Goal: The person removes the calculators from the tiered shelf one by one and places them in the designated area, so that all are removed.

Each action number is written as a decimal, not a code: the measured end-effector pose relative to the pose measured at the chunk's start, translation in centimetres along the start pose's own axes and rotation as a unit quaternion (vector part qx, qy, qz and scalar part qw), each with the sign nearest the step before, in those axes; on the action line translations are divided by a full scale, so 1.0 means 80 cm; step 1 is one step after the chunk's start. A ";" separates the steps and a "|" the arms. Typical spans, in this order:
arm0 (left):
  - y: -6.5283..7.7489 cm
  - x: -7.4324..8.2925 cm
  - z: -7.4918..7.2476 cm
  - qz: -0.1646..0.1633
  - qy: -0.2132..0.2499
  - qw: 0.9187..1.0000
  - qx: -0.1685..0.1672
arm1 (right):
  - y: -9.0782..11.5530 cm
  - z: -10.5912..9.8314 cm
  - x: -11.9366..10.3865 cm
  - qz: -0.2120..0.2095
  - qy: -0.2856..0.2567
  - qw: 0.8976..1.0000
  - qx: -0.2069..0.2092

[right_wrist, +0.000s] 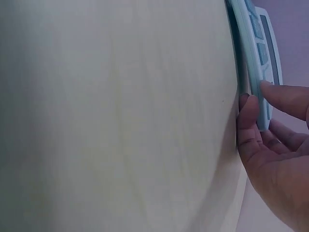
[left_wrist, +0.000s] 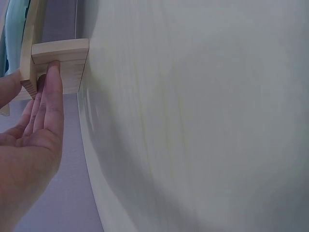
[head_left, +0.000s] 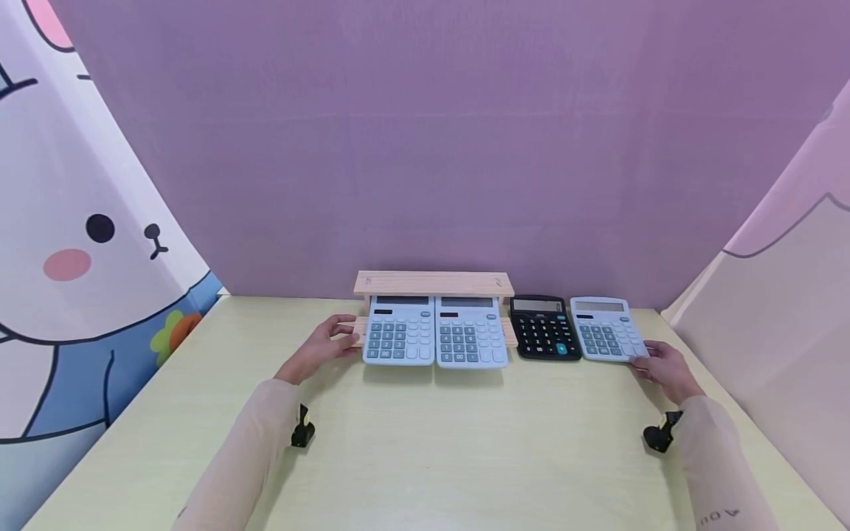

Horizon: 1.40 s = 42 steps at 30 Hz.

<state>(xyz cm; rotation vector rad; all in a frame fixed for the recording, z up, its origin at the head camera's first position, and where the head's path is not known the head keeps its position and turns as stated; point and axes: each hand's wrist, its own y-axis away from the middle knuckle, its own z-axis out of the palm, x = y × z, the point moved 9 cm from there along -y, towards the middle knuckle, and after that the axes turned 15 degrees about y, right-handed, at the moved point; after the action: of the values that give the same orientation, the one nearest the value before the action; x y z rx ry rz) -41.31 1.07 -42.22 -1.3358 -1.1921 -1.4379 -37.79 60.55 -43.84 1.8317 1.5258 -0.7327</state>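
Seemingly arranging calculators in a row, bracing one end while adjusting the other. Taking twelve o'clock as the far side of the table (head_left: pixel 425 457), pinching the pale blue calculator (head_left: pixel 600 335) at its corner between four and five o'clock with the right hand (head_left: pixel 666 369), laying the thumb on top and tucking fingers underneath, leaving only the casing's thickness between them. Gripping the nine o'clock end of the wooden stand (head_left: pixel 434 283) with the left hand (head_left: pixel 322 350), closing thumb and fingers on opposite faces of a slat.

Probably calling next for steadying the stand and shifting or raising the pinched calculator without nudging the black calculator (head_left: pixel 544 324) just beside it at nine o'clock.

As for the pinched calculator: lying toward two o'clock from the table's middle, facing upward, showing rounded corners, a grey display at twelve o'clock and darker number keys toward eight o'clock; not showing clearly whether fully resting on the table. As for the stand: sitting at twelve o'clock, bearing one pale calculator (head_left: pixel 400 332) and a matching calculator (head_left: pixel 471 333) at its three o'clock side
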 end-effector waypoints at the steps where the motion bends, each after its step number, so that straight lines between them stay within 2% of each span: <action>1: 0.000 0.000 0.000 0.001 0.000 1.000 0.000 | 0.000 0.000 0.001 0.002 0.006 1.000 0.000; 11: 0.003 0.003 0.002 0.006 0.002 1.000 0.000 | 0.000 0.000 0.004 0.014 0.047 0.999 -0.014; 20: 0.004 0.005 0.004 0.016 0.006 1.000 -0.009 | 0.001 -0.001 0.005 0.017 0.050 0.999 -0.014; 31: 0.003 0.005 0.003 0.012 0.008 1.000 0.000 | 0.002 -0.003 0.006 0.021 0.057 0.998 -0.004; 42: 0.003 0.003 0.002 0.009 0.008 1.000 0.003 | 0.004 -0.004 0.010 0.043 0.054 0.998 0.000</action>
<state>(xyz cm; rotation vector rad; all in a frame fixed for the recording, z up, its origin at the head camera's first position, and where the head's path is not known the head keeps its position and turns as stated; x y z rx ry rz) -41.04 1.17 -41.93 -1.3268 -1.1702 -1.4278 -37.35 61.26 -44.16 1.9520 1.5030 -0.6015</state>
